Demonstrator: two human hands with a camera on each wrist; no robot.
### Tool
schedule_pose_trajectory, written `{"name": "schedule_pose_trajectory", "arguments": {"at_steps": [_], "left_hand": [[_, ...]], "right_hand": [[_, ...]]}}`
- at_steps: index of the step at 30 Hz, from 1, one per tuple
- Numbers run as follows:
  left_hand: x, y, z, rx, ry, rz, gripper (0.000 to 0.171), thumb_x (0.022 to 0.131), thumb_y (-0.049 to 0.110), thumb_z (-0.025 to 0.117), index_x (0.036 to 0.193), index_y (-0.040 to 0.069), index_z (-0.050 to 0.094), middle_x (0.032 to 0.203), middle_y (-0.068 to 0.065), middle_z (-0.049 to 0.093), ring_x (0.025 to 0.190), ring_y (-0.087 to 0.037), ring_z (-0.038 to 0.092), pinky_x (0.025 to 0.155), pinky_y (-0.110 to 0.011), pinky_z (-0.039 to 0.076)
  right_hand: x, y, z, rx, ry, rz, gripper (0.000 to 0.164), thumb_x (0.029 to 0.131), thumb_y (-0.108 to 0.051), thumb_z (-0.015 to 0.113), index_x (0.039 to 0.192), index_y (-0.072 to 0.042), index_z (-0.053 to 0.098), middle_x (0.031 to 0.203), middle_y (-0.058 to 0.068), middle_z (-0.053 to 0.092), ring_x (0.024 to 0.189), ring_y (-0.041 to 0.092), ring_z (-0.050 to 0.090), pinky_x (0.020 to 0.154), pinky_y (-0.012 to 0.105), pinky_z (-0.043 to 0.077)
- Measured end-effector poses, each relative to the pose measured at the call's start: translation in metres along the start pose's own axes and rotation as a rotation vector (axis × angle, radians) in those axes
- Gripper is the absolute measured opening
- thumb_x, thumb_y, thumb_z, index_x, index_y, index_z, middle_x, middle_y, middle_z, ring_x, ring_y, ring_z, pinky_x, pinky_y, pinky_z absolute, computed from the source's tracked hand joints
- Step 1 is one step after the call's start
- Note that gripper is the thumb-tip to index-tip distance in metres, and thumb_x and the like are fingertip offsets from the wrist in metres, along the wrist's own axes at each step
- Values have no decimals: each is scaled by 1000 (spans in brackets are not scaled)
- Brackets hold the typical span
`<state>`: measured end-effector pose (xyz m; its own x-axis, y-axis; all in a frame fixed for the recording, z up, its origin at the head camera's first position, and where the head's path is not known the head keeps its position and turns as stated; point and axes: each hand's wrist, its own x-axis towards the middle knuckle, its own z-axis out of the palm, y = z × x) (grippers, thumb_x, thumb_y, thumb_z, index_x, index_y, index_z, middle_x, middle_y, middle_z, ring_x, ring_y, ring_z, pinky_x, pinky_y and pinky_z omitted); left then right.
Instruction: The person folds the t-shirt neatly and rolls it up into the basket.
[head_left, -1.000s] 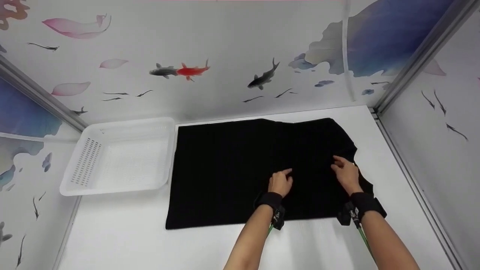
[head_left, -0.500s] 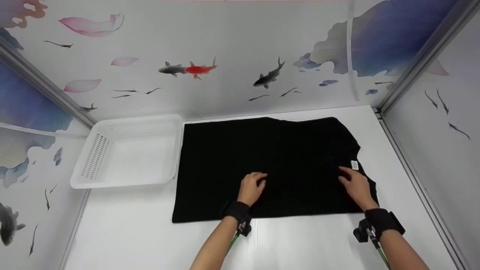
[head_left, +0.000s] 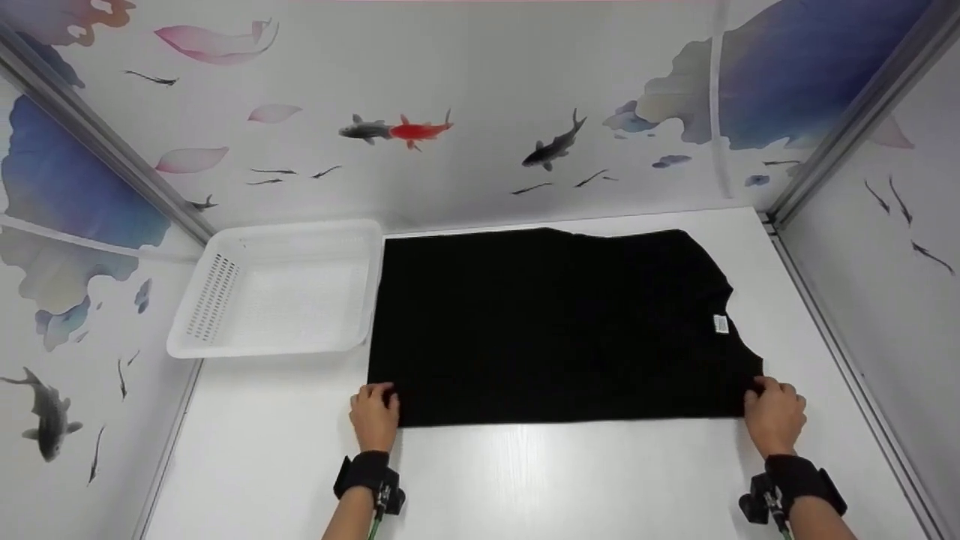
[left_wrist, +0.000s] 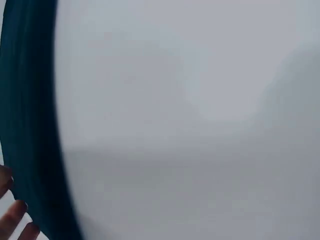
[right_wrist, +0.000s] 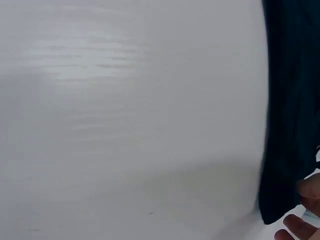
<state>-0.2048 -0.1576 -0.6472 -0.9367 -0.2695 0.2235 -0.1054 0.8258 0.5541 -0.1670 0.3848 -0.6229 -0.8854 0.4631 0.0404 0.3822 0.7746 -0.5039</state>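
Observation:
A black shirt [head_left: 555, 322] lies flat, its hem end to the left and its neckline with a small white label [head_left: 721, 324] to the right. No sleeves show. At the near left corner my left hand [head_left: 373, 416] pinches the edge, the corner itself hidden under the fingers. My right hand [head_left: 776, 416] grips the near right corner, thumb on the cloth. In the left wrist view a strip of the shirt [left_wrist: 30, 115] runs beside my fingertips [left_wrist: 14, 215]. The right wrist view catches the shirt's corner [right_wrist: 280, 200] beside my thumb and fingers [right_wrist: 300, 227].
A white plastic basket [head_left: 281, 300] with slotted sides stands at the left, close against the shirt's left edge. White panels [head_left: 480, 180] printed with fish and petals enclose the back and both sides of the white table [head_left: 555, 480].
Both hands were over the shirt. The left hand has swept left to the near left corner; the right has moved right and nearer to the near right corner. The label has come into view.

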Motion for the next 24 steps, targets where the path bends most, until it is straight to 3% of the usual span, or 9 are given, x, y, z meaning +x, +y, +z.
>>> {"name": "schedule_pose_trajectory", "arguments": {"at_steps": [4, 8, 12, 18, 24], "left_hand": [[-4, -15, -6, 48, -3, -120, 21, 79, 5, 67, 98, -3, 62, 99, -22, 53, 88, -38, 48, 72, -48, 41], [-3, -19, -7, 29, -33, -163, 24, 80, 1, 64, 102, -7, 59, 96, -25, 54, 85, -40, 51, 73, -46, 42], [-6, -21, -13, 5, -54, -154, 23, 79, -5, 61, 102, -7, 57, 91, -25, 56, 83, -40, 54, 73, -46, 44], [-26, -29, -24, -17, -72, -107, 23, 78, -7, 62, 100, -7, 56, 87, -23, 56, 80, -38, 56, 70, -45, 45], [-47, -36, -31, -14, -60, -61, 23, 76, -7, 63, 98, -7, 56, 83, -21, 55, 77, -36, 56, 67, -45, 45]], "right_hand": [[-2, 11, 2, -25, -13, 27, 23, 86, -2, 49, 101, 15, 53, 99, 37, 46, 91, 54, 43, 72, 59, 35], [-1, 15, 3, -44, -12, -13, 20, 84, -1, 52, 92, 17, 55, 90, 36, 49, 83, 53, 47, 67, 56, 37], [-4, 20, 0, -64, -18, -67, 18, 80, 2, 54, 86, 18, 55, 82, 35, 50, 76, 52, 48, 63, 55, 39], [-15, 29, -4, -60, -6, -137, 19, 77, 3, 56, 80, 21, 54, 76, 35, 50, 70, 51, 49, 62, 55, 40], [-32, 36, -8, -52, -23, -119, 21, 78, 2, 56, 82, 22, 54, 78, 36, 48, 72, 51, 48, 65, 54, 39]]}}
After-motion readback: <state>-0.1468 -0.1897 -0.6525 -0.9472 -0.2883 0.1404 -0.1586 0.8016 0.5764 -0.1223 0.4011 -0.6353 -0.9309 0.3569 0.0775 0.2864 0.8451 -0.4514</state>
